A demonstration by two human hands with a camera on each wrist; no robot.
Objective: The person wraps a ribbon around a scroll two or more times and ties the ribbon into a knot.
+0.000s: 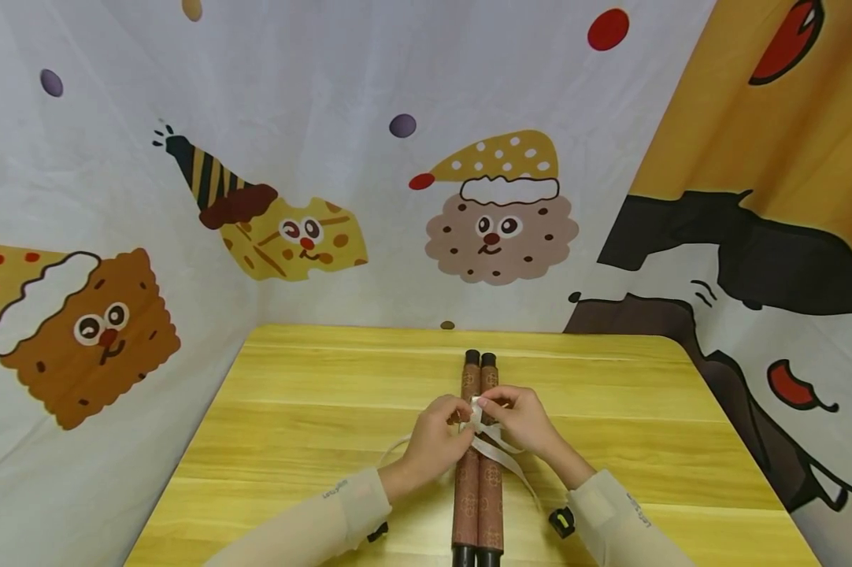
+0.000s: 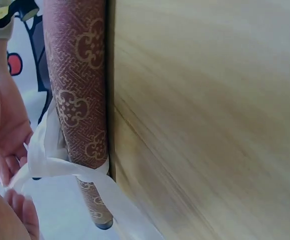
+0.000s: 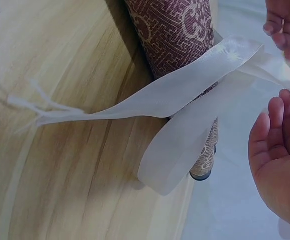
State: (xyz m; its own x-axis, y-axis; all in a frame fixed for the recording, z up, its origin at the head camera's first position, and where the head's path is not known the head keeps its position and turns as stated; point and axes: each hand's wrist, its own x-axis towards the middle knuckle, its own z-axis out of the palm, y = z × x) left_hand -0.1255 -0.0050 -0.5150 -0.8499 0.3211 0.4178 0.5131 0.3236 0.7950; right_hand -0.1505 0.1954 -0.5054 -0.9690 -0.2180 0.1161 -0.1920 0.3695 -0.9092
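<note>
Two scrolls with brown-red patterned cloth and dark end knobs lie side by side: the left scroll [image 1: 466,500] and the right scroll [image 1: 491,496]. Around their middle runs a white ribbon [image 1: 500,455], crossed on top, with loose tails to both sides; one frayed end shows in the right wrist view. My right hand [image 1: 528,421] pinches a raised part of the ribbon between thumb and fingertips. Just left of the crossing is my left hand [image 1: 435,439], fingers loosely bent, thumb and forefinger apart and nothing visible between them. In the left wrist view, the ribbon [image 2: 60,166] partly wraps the scroll.
The scrolls rest on a wood-grain table [image 1: 291,409] with rounded corners. Behind and beside it hangs a white cloth [image 1: 348,71] printed with cartoon biscuits and cheese. Both forearms wear pale sleeves; a small black device [image 1: 561,521] sits at the right wrist.
</note>
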